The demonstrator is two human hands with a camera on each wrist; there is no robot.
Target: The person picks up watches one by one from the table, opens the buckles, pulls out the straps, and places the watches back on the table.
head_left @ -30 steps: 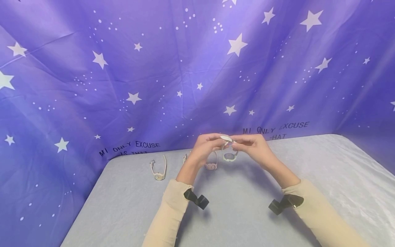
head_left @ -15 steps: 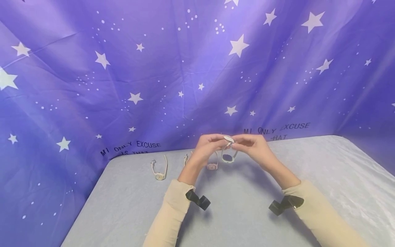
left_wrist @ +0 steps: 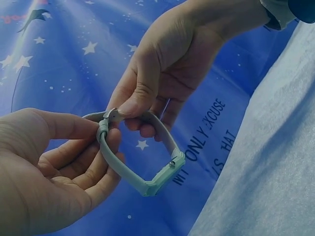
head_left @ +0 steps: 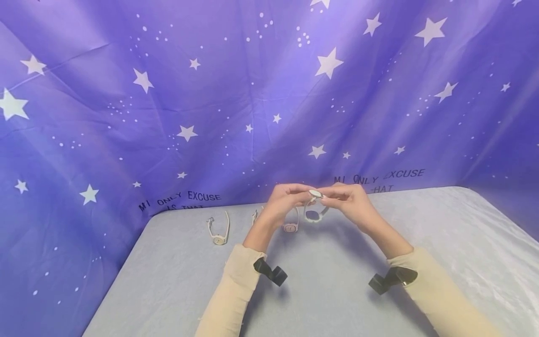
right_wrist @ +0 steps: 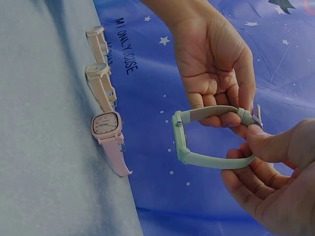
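A pale mint wristwatch (head_left: 313, 216) hangs in a loop between both hands, above the table, with its case at the bottom. My left hand (head_left: 283, 204) pinches the strap beside its keeper loop (left_wrist: 103, 127). My right hand (head_left: 351, 204) pinches the strap at the metal buckle (right_wrist: 257, 118), thumb against it. The fingertips of both hands nearly meet there and partly hide how the strap runs through the buckle. In the right wrist view, the watch case (right_wrist: 179, 137) is seen edge-on with its crown.
A pink square watch (right_wrist: 106, 125) lies on the grey cloth-covered table (head_left: 328, 290) just beyond my left hand. Farther left are a beige watch (right_wrist: 97, 70), mostly hidden in the head view, and a cream watch (head_left: 218, 239). A purple star-printed curtain (head_left: 236, 93) hangs behind.
The strap end at the top of the loop has turned and shifted slightly to the right, and the watch case has tilted a little. Both hands stay nearly in place.
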